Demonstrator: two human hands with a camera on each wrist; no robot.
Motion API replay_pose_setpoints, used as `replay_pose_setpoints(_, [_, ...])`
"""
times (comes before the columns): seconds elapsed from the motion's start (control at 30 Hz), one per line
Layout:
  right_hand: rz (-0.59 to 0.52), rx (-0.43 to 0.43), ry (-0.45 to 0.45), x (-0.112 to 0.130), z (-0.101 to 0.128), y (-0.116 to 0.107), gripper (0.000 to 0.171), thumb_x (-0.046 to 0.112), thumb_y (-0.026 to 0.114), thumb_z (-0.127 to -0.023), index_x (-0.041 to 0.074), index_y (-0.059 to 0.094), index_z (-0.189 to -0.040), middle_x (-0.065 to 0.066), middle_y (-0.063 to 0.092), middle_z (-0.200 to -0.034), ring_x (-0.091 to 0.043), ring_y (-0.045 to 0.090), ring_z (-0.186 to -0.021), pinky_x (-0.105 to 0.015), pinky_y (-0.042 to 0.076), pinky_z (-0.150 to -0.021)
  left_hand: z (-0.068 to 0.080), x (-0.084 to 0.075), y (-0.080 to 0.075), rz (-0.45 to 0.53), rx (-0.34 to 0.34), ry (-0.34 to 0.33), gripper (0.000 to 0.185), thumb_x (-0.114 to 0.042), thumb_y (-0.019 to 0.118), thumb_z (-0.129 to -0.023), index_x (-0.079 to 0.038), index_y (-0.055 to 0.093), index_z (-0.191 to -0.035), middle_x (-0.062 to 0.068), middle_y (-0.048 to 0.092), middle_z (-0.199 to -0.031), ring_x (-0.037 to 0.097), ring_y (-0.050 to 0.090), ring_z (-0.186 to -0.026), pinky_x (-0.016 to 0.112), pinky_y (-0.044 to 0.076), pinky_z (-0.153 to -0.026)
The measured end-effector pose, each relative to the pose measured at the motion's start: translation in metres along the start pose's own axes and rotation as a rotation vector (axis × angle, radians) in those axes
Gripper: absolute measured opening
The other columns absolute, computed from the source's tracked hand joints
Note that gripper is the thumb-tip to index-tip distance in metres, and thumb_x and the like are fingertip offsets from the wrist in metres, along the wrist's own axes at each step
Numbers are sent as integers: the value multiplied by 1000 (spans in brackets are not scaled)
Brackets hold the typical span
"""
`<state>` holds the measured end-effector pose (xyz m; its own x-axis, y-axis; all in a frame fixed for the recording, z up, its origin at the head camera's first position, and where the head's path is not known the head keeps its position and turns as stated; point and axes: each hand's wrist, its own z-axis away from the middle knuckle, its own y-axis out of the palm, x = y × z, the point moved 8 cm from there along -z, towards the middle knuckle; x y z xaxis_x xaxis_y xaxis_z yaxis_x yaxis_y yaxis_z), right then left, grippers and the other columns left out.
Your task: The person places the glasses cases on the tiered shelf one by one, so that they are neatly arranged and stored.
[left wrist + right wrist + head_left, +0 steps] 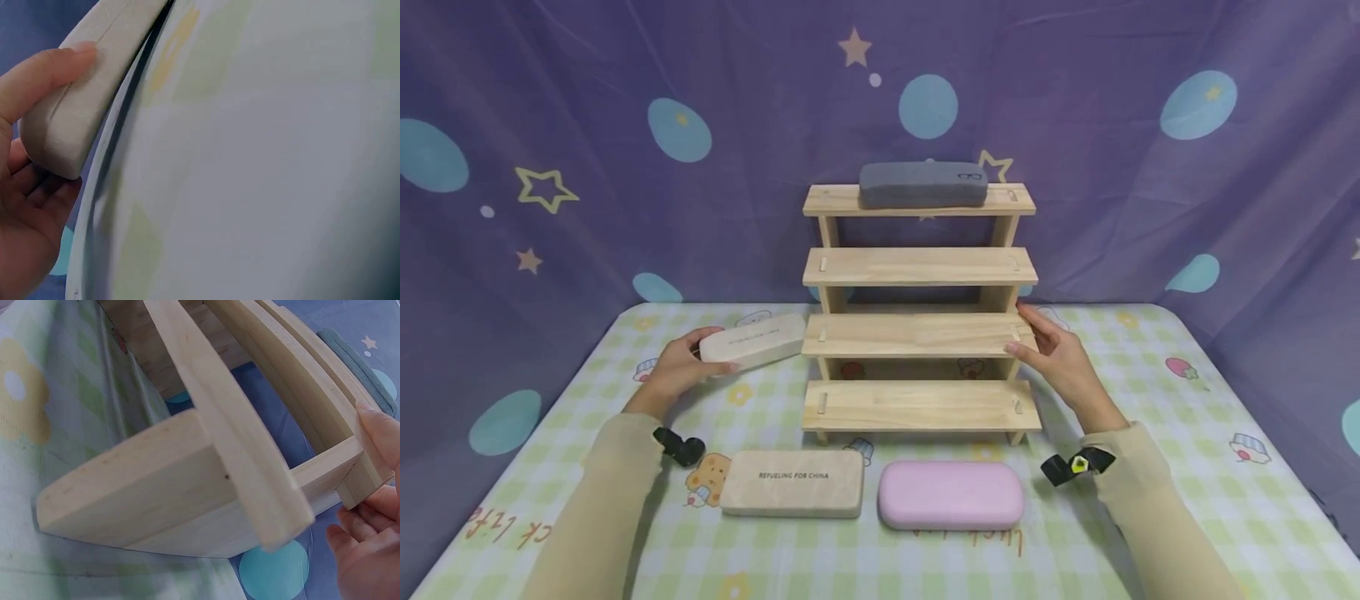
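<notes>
At the left of the table, the left hand (681, 367) grips one end of a beige glasses case (752, 340), thumb along its upper side and fingers curled under the rounded end; the left wrist view shows the thumb (47, 78) pressed on the case's seam. The case lies just left of the wooden stepped shelf (920, 333), its far end close to the left end of the second step from the bottom. Faint lettering runs along its top, too small to read.

Near the front edge, a second beige case (792, 483) lies flat on the checked tablecloth (1150, 500), printed "REFUELING FOR CHINA". Just right of it, close but not touching, lies a pink case (951, 495) with no visible writing.

The shelf has four steps rising toward the far side. A grey case (922, 184) rests on the top step, with a small white spectacles emblem at its right end.

The right hand (1060, 358) holds the right end of the second step, thumb on the front edge and fingers behind; the right wrist view shows fingertips (381, 434) against the wood. Red handwriting on the cloth near both front corners is partly cut off and unreadable.
</notes>
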<state>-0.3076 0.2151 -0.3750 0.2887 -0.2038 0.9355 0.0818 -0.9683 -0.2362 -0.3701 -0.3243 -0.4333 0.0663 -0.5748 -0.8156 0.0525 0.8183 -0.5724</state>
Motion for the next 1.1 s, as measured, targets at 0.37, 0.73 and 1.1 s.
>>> replay_pose_setpoints(0.37, [14, 5, 16, 1, -1, -1, 68, 9, 65, -89, -4, 28, -145, -18, 23, -152, -30, 19, -141, -11, 26, -103, 13, 1, -29, -28, -68, 4, 86, -40, 82, -71, -7, 42, -141, 11, 51, -123, 8, 51, -93, 17, 46, -68])
replay_pose_setpoints(0.73, [15, 25, 39, 0, 0, 3, 69, 11, 65, -90, 0, 27, -147, -17, 21, -154, -26, 15, -142, -16, 22, -108, 30, -27, -55, -31, -101, 79, 74, -28, 79, -77, -1, 45, -137, -14, 53, -102, -1, 51, -85, 16, 47, -65])
replay_pose_setpoints(1.1, [22, 15, 38, -2, 0, 0, 70, 14, 66, -89, -2, 27, -146, -19, 21, -153, -26, 17, -142, -13, 23, -106, 47, -72, -68, -56, -71, 110, 74, -31, 78, -78, -5, 44, -139, -21, 56, -98, -2, 55, -85, 20, 48, -65])
